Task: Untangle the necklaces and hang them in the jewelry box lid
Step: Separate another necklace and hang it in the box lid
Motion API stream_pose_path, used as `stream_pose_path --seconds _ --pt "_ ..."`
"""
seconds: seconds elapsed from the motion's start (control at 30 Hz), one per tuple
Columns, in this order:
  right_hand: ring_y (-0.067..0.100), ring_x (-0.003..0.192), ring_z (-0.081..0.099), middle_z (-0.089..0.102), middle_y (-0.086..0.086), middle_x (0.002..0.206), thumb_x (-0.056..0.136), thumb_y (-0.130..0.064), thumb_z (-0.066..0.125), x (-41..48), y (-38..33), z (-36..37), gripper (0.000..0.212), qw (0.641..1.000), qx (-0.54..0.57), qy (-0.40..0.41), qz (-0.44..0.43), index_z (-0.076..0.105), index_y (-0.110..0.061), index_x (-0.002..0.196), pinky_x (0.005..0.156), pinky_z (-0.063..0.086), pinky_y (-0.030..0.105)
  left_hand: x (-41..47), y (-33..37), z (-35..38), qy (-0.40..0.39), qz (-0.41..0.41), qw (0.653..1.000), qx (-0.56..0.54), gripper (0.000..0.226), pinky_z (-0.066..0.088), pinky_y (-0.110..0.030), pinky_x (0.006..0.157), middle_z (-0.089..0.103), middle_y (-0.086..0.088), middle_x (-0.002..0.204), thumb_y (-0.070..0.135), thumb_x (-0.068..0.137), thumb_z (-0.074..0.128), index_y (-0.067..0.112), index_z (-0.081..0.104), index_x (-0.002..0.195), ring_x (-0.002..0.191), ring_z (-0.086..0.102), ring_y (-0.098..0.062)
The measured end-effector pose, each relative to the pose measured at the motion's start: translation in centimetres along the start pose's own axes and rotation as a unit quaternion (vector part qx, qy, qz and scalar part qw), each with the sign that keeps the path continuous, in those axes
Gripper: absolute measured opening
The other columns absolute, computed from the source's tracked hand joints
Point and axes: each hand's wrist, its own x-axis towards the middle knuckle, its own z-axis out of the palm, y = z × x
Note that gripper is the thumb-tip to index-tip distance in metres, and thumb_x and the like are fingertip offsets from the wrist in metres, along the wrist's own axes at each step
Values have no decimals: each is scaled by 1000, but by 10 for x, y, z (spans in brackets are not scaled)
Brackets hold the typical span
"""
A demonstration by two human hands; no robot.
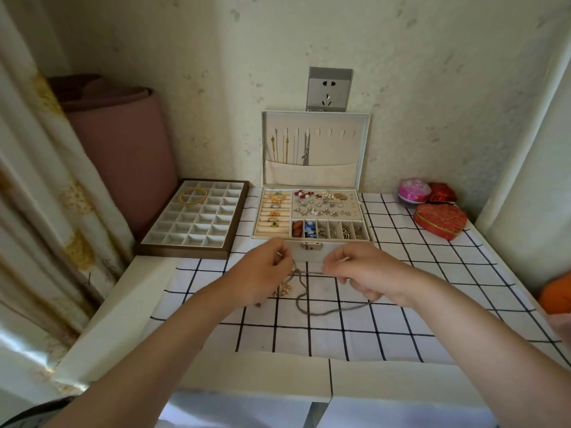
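A grey chain necklace (304, 299) is stretched between my hands just above the checked cloth (309, 332). My left hand (272, 267) pinches one part of it and my right hand (355, 270) pinches another; its slack loop trails on the cloth below. A small gold piece of jewelry (285, 290) lies under my left hand. Behind stands the white jewelry box (312, 217), its lid (327, 149) upright against the wall. Several gold and silver necklaces (289, 149) hang from the hooks on the lid's left half; the hooks on its right half are bare.
A brown compartment tray (191, 219) with a gold necklace lies left of the box. A pink tin (414, 188), a red tin and a red heart-shaped box (440, 220) sit at the back right. Curtain hangs at the left; an orange object (556, 293) is at the right edge.
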Motion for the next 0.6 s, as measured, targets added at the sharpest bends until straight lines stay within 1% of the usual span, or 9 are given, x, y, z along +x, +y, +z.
stream_pose_path --seconds 0.07,0.13,0.2,0.27,0.3,0.33,0.4,0.5,0.6 --pt "10 43 35 59 -5 70 86 -32 75 -3 0 -5 11 995 -101 2 -4 75 -22 88 41 24 20 0 -6 -8 4 28 995 95 10 46 -26 55 57 8 69 22 99 51 27 55 90 58 49 -8" --pt "8 54 50 67 -9 74 83 -35 78 -3 0 -12 11 989 -148 16 -5 79 -23 84 46 35 19 -1 -10 -15 2 39 986 163 12 50 -26 60 59 6 73 20 97 54 30 57 91 63 53 -7" --pt "7 85 65 74 -9 91 84 -36 77 -2 1 -19 11 983 -179 29 -5 81 -26 85 68 48 18 -2 -11 -20 5 41 983 178 16 53 -27 65 62 6 78 18 96 54 32 60 93 66 56 -7" --pt "15 98 66 76 -2 99 85 -43 74 -3 1 -26 17 975 -219 29 6 81 -28 80 87 51 26 -1 -12 -23 3 34 985 171 20 56 -32 70 64 6 83 16 94 54 35 60 94 72 62 -10" --pt "15 93 67 76 0 94 85 -47 72 -5 0 -29 23 970 -241 25 13 81 -28 77 85 52 28 -1 -12 -24 -3 30 985 170 21 56 -33 70 65 7 86 15 94 55 36 59 94 75 64 -11" --pt "11 81 66 73 -3 83 85 -50 71 -7 -1 -31 28 964 -262 19 22 80 -26 76 74 52 24 -1 -13 -25 -10 26 984 175 23 56 -30 68 65 8 88 14 93 56 37 59 94 76 64 -10" --pt "3 60 55 61 -11 63 85 -49 72 -12 -4 -32 30 957 -288 4 32 78 -23 74 54 41 19 -3 -14 -26 -24 22 981 193 25 50 -21 60 66 8 88 14 91 58 38 58 96 73 61 -6" --pt "-6 57 56 65 -17 61 91 -24 67 -13 -6 -30 11 969 -245 -14 -11 76 -21 84 55 38 14 -5 -12 -23 -57 13 973 222 27 47 -20 62 64 10 83 17 90 58 40 59 104 74 60 -5" --pt "1 47 46 64 -7 63 89 -1 54 -16 -12 -27 22 988 -140 -32 -56 72 -12 91 51 34 16 -6 -6 -17 -66 24 956 284 27 46 -20 69 64 17 88 23 93 55 44 61 110 83 60 -3"
